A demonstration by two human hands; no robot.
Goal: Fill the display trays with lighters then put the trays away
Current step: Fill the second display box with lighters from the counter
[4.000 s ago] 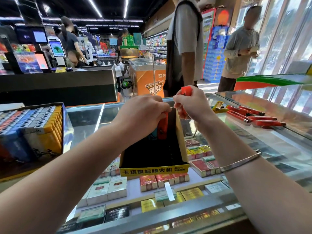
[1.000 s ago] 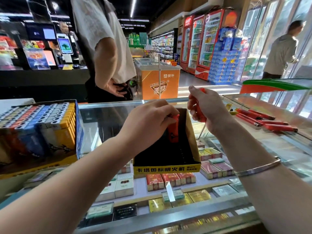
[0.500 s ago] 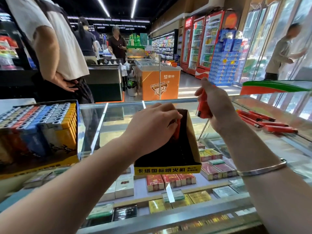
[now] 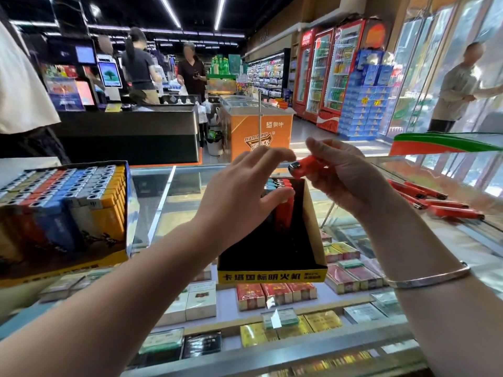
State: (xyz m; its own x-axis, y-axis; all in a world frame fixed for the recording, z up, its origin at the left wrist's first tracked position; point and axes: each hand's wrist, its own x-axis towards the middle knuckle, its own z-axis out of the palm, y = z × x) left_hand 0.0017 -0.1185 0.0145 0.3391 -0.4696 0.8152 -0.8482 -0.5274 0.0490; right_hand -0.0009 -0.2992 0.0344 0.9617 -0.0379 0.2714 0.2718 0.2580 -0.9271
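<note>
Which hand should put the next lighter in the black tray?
Probably the right hand: it already grips an orange plastic lighter just above the black cardboard tray. The left hand holds nothing.

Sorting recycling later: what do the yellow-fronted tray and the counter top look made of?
Tray: likely printed cardboard, with thin brown raw-edged walls. Counter top: glass, glossy, reflective, with cigarette packs visible beneath.

A glass counter (image 4: 185, 191) carries a full lighter tray (image 4: 68, 210), a near-empty tray (image 4: 272, 273) and loose red lighters (image 4: 435, 202).
</note>
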